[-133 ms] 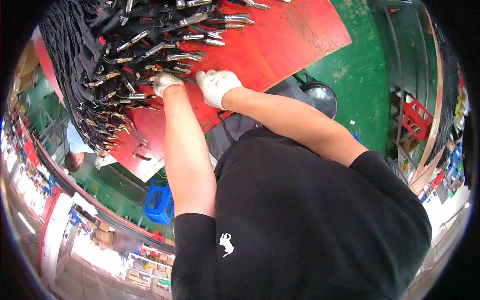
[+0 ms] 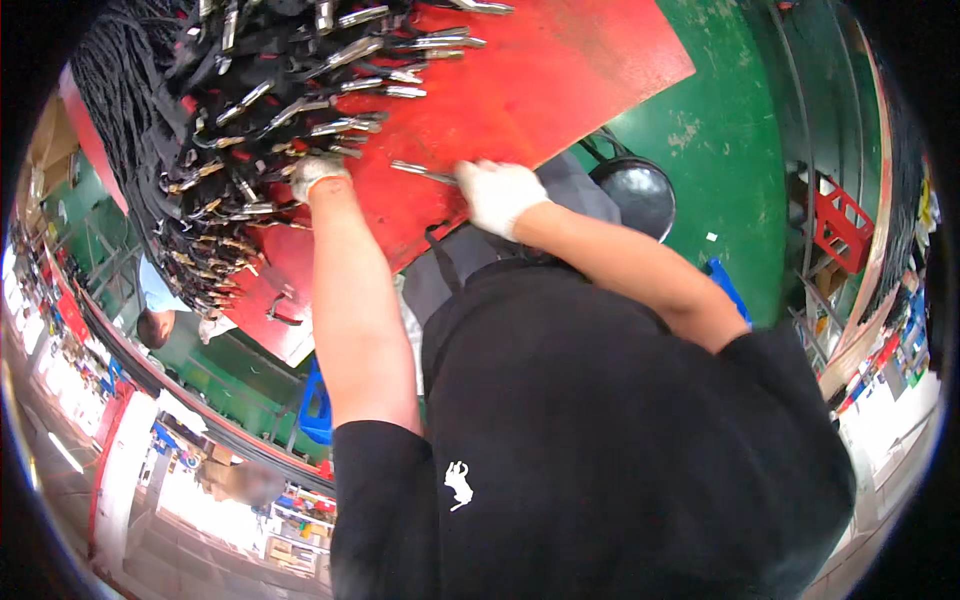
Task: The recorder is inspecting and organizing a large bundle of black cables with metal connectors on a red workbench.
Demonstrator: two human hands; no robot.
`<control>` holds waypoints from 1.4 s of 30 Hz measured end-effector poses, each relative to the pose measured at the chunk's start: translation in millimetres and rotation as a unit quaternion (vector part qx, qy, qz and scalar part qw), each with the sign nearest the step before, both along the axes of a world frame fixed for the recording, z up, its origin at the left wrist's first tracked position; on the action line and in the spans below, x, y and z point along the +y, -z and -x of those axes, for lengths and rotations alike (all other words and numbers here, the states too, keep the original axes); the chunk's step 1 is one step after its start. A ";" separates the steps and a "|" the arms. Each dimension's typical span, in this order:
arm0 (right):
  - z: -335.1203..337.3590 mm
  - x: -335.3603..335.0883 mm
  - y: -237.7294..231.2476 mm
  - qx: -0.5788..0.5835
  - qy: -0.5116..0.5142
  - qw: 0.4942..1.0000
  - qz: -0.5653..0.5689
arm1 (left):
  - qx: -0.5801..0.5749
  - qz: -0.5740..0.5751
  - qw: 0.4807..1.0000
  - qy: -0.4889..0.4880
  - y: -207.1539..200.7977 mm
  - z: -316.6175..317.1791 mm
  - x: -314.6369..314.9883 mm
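A thick pile of black cables with silver metal connector ends (image 2: 345,60) covers the left part of a red tabletop (image 2: 560,80). My left hand (image 2: 320,178), in a white work glove, is closed among the connector ends at the pile's near right side. What its fingers grip is hidden. My right hand (image 2: 500,195), also gloved in white, is closed to the right of it, over the red surface near the table's near edge. A slim silver metal rod-like piece (image 2: 408,168) sticks out leftward from its fingers, its tip pointing at the pile.
A small loose dark piece (image 2: 285,308) lies on the table's near left corner. A round black stool seat (image 2: 640,190) stands beyond my right arm. Blue plastic (image 2: 316,405) shows below the table. Another person (image 2: 158,310) is at the far left; a red crate (image 2: 842,228) sits right.
My right hand has moved right, away from my left hand, with the metal piece now showing plainly. My left hand stays at the connector ends. The view has shifted slightly.
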State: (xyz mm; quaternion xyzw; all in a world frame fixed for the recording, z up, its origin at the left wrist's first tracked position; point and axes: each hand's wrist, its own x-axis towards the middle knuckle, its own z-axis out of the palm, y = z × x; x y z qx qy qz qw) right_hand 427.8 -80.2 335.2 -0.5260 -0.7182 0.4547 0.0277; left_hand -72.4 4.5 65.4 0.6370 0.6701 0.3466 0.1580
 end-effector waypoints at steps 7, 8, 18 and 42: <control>-61.5 -8.9 7.9 -0.053 0.016 0.998 0.024 | -0.673 0.189 0.669 -0.251 -131.3 -221.9 -4.4; -46.6 -4.5 1.6 -0.041 -0.009 0.999 0.027 | -0.644 0.151 0.685 -0.306 -149.3 -202.1 -25.3; -7.6 13.1 3.9 -0.096 -0.154 0.983 0.029 | -0.332 0.247 0.873 -0.260 -212.0 -291.1 -120.7; 36.8 62.0 21.0 -0.035 -0.045 0.990 0.130 | -0.435 0.174 0.822 -0.325 -217.5 -267.3 -80.2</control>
